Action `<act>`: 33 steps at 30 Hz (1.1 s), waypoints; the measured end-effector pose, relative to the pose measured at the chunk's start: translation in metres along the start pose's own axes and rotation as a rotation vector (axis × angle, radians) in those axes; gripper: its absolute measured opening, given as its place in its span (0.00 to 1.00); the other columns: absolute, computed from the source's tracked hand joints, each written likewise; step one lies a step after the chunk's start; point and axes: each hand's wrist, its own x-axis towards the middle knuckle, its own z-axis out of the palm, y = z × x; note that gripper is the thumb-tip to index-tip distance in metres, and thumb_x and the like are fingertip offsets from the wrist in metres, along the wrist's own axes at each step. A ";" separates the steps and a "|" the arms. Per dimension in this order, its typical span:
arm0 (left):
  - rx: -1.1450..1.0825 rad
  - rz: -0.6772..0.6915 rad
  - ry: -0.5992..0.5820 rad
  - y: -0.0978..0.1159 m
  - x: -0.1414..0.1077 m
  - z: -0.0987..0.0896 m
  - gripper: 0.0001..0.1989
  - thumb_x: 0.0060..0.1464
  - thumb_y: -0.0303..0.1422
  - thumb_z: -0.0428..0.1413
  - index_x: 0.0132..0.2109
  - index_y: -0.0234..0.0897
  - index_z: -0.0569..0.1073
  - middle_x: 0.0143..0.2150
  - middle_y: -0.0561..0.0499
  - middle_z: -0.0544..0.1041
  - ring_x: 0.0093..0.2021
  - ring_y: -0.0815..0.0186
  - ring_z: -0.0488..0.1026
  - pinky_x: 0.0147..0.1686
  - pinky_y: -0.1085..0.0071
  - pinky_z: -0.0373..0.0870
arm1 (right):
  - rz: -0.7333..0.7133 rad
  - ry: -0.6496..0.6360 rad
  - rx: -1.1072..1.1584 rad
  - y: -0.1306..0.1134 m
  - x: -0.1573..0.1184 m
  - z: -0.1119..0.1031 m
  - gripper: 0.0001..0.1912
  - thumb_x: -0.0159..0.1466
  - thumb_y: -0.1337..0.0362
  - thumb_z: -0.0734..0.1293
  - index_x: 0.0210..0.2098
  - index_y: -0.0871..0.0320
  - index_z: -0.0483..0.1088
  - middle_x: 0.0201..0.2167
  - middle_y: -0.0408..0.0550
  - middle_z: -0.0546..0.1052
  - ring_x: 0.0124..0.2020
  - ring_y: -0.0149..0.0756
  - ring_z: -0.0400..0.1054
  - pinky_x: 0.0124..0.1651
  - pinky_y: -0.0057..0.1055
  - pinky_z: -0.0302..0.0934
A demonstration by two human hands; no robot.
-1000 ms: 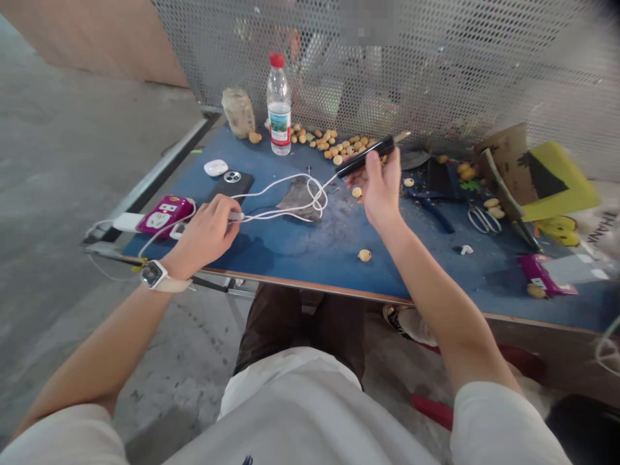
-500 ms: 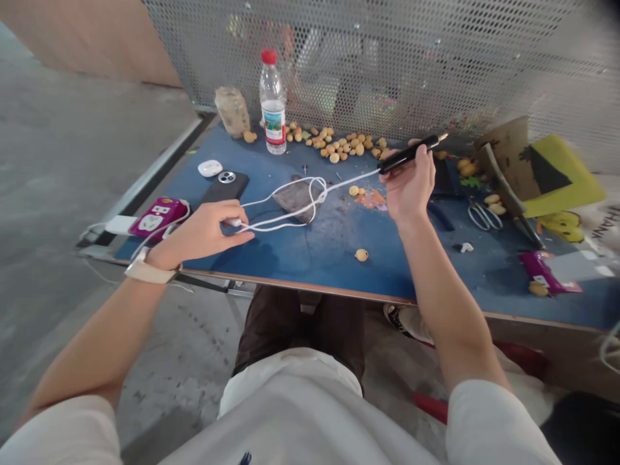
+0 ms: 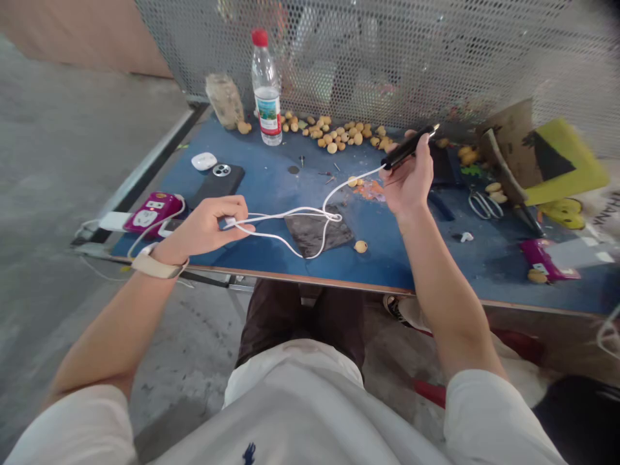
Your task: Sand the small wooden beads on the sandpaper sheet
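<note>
My left hand is closed, pinching the white cable near a small white connector, above the table's left front. My right hand grips a black pen-shaped tool with a metal tip pointing up to the right. From the tool's rear end the cable runs to the left hand, with a loose loop and crossing midway. Under that loop lies a dark grey flat square piece; I cannot tell its material. One small yellow-brown fruit-like ball sits right of it.
Around the blue table are a water bottle, a phone, a white earbud case, a purple power strip, scissors and a cardboard box. Several more yellow-brown balls lie along the perforated metal screen.
The cable has slackened between my hands, and its loop has dropped toward me. The grey piece has shifted toward the front and right, uncovering a small dark disc. Both hands keep their holds.
</note>
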 end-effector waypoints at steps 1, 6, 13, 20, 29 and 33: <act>0.046 -0.001 -0.022 0.003 0.002 0.001 0.26 0.78 0.48 0.63 0.32 0.42 0.68 0.35 0.53 0.72 0.32 0.65 0.66 0.38 0.65 0.65 | 0.014 0.018 0.007 0.000 0.000 0.000 0.45 0.72 0.18 0.68 0.69 0.43 0.83 0.48 0.63 0.90 0.65 0.70 0.84 0.51 0.65 0.81; 0.228 0.016 -0.179 0.025 0.007 0.021 0.15 0.78 0.43 0.59 0.40 0.41 0.77 0.41 0.50 0.80 0.34 0.63 0.75 0.42 0.66 0.69 | 0.096 0.120 0.109 0.016 0.002 0.001 0.42 0.76 0.21 0.66 0.73 0.42 0.78 0.57 0.62 0.89 0.57 0.70 0.87 0.47 0.67 0.85; 0.020 -0.076 -0.155 0.053 0.019 0.057 0.11 0.75 0.37 0.57 0.39 0.42 0.73 0.31 0.55 0.75 0.29 0.65 0.70 0.35 0.69 0.63 | 0.102 0.043 0.033 0.031 0.003 0.007 0.48 0.80 0.21 0.50 0.81 0.40 0.72 0.62 0.64 0.88 0.51 0.65 0.88 0.47 0.64 0.84; -0.153 -0.142 -0.048 0.049 0.040 0.054 0.32 0.70 0.48 0.63 0.26 0.44 0.52 0.25 0.60 0.48 0.27 0.70 0.47 0.28 0.67 0.43 | 0.058 -0.039 -0.070 0.021 -0.001 0.012 0.55 0.75 0.14 0.45 0.78 0.39 0.74 0.62 0.62 0.86 0.46 0.59 0.89 0.42 0.54 0.83; -0.535 -0.223 0.031 0.040 0.056 0.047 0.31 0.72 0.48 0.61 0.27 0.45 0.54 0.24 0.59 0.52 0.25 0.70 0.47 0.27 0.66 0.48 | 0.006 -0.074 -0.084 0.023 -0.001 0.010 0.50 0.75 0.14 0.56 0.78 0.37 0.74 0.62 0.63 0.88 0.49 0.66 0.89 0.42 0.59 0.82; -0.622 -0.295 0.144 0.026 0.069 0.024 0.28 0.62 0.45 0.69 0.32 0.45 0.55 0.28 0.62 0.48 0.25 0.72 0.47 0.29 0.66 0.47 | 0.022 -0.084 -0.066 0.012 -0.005 0.012 0.52 0.75 0.13 0.49 0.79 0.35 0.71 0.64 0.63 0.88 0.50 0.65 0.89 0.43 0.60 0.83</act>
